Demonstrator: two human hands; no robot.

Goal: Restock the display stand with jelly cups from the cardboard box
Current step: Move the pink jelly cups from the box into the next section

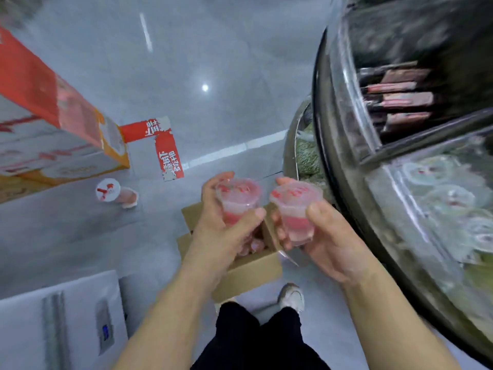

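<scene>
Left hand (224, 228): curled round one jelly cup (238, 200). Right hand (322, 236): curled round a second cup (296, 209) — both lifted above the open box (248, 271) (floor, below the hands). Stand (400, 198): to the right hand's right. Advice: keep cups upright, set each in a free gap. Unclear — stand contents blurred; box interior mostly hidden.

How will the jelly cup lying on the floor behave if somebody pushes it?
The fallen jelly cup lies on its side on the smooth tiled floor, so it would probably roll, likely curving, since it looks tapered. Its lid seems sealed, so spilling looks unlikely.
</scene>
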